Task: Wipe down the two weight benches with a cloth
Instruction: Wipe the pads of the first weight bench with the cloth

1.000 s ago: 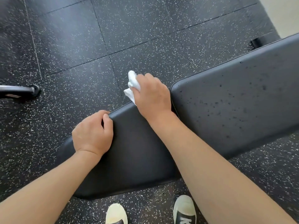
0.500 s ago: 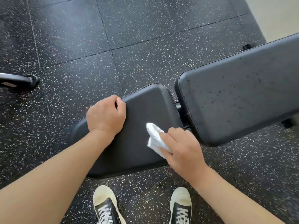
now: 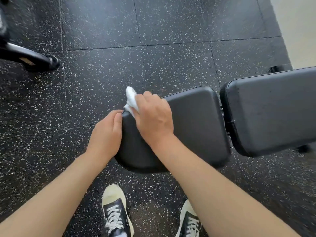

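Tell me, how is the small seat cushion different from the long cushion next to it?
The seat pad has both hands on it: the right hand presses a white cloth on its far left edge and the left hand grips its end. The back pad is untouched. The seat pad looks clean, while the back pad shows dark specks. The seat pad fits fully in view; the back pad runs out of frame. Both are black padded cushions.

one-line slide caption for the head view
Right hand wipes the bench seat pad with a white cloth; left hand grips its edge.
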### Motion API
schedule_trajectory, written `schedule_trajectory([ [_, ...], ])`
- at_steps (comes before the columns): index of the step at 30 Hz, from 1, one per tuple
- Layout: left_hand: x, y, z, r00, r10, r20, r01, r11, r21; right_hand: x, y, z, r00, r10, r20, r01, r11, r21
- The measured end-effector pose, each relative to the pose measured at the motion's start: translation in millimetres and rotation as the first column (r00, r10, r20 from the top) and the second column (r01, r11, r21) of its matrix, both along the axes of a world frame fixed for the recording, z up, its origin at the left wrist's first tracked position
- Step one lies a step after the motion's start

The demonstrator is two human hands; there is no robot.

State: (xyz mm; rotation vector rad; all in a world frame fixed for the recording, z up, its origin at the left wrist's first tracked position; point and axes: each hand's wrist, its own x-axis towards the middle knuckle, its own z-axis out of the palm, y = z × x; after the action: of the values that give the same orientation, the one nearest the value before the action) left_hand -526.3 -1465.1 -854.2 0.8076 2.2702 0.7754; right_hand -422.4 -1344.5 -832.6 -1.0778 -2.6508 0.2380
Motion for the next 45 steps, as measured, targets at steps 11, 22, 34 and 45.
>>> schedule_trajectory([
  [11, 18.0, -16.7, -1.1, 0.986, 0.047, 0.162, -0.053, 0.998, 0.028, 137.6, 43.7, 7.5, 0.979, 0.194, 0.062, -0.194, 0.981, -0.007],
  [22, -11.9, -21.4, 12.9, 0.840, 0.032, 0.541, -0.074, 0.996, 0.056, -6.2, -53.4, 1.6, 0.996, 0.056, 0.062, -0.052, 0.997, -0.059],
  [34, 21.9, 43.1, 18.4, 0.981, 0.191, 0.039, -0.182, 0.967, -0.179, 47.2, 157.5, 4.8, 0.960, 0.232, 0.158, -0.198, 0.959, -0.205],
  [45, 32.6, 72.7, 12.8, 0.852, 0.429, -0.299, -0.505, 0.825, -0.253, 75.4, 189.0, -2.0, 0.964, 0.124, 0.234, -0.047, 0.950, -0.310],
])
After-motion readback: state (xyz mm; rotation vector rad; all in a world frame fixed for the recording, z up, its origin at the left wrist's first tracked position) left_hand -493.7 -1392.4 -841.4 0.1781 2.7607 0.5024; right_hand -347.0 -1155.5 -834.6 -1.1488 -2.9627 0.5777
